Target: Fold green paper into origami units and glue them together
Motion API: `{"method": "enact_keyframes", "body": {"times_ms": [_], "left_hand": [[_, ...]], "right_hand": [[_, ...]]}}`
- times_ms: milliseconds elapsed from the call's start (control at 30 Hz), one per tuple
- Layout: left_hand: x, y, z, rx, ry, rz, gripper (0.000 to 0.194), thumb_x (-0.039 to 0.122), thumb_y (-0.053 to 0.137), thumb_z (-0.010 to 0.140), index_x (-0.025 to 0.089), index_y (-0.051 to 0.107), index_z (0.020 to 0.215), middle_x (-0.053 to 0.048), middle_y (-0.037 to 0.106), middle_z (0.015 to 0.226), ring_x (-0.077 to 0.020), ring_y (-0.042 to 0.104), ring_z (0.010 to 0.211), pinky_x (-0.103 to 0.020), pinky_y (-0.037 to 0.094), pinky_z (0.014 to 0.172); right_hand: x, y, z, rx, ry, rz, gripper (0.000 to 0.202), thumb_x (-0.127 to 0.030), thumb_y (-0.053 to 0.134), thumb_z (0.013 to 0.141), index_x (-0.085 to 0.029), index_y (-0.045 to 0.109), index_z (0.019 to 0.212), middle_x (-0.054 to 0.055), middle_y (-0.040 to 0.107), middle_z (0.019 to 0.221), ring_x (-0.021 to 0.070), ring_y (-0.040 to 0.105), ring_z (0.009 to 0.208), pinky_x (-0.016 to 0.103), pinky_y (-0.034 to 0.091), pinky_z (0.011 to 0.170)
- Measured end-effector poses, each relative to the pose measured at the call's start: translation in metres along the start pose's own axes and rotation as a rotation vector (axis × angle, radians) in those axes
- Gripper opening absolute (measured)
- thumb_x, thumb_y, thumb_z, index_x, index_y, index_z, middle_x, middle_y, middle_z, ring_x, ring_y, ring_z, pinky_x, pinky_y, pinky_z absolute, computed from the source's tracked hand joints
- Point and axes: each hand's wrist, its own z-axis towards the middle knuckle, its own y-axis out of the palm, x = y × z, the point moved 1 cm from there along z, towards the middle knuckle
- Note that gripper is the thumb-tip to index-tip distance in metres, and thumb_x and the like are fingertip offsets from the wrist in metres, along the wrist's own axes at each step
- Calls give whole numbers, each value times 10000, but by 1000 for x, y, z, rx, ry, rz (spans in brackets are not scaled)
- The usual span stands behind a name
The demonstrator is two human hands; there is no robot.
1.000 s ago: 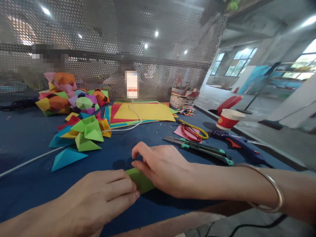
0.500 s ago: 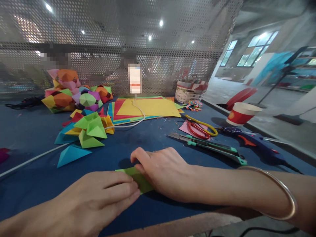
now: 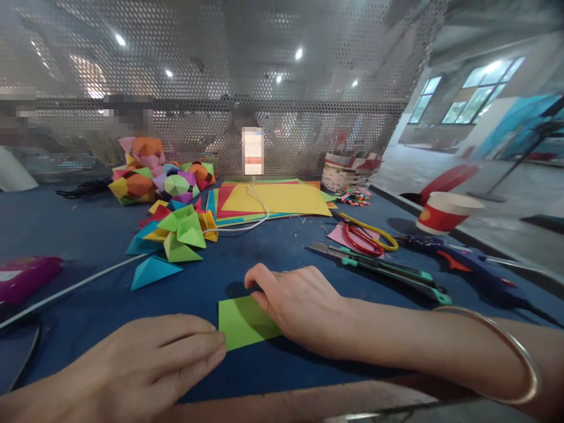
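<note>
Head view: left hand (image 3: 163,358), fingers pressed together, touches green paper (image 3: 247,323); right hand (image 3: 304,305), fingers curled, presses it.

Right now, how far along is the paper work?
Looks done: the balls and folded pieces. In hand: the green strip, right hand over one end, left hand at the other. Probably left: the sheets, stacked flat; can't tell how many are needed.
</note>
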Motion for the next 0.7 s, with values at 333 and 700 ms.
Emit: {"method": "enact_keyframes", "body": {"times_ms": [333,700], "left_hand": [[14,-12,94,-60,150,-126,449,0,291,973,181,644,1182,-43,785,988,-148,756,874,-197,596,776],[1,-8,79,-116,135,-182,390,93,403,990,211,699,1214,-43,762,974,-182,721,879,-241,606,802]], "right_hand": [[1,-10,-2,-80,-28,94,293,-291,498,1011,-209,548,1288,77,820,949,283,776,804,318,220,532],[6,-6,-4,-71,-55,95,300,-247,507,1008,-218,525,1305,65,819,969,252,780,825,316,198,528]]}}
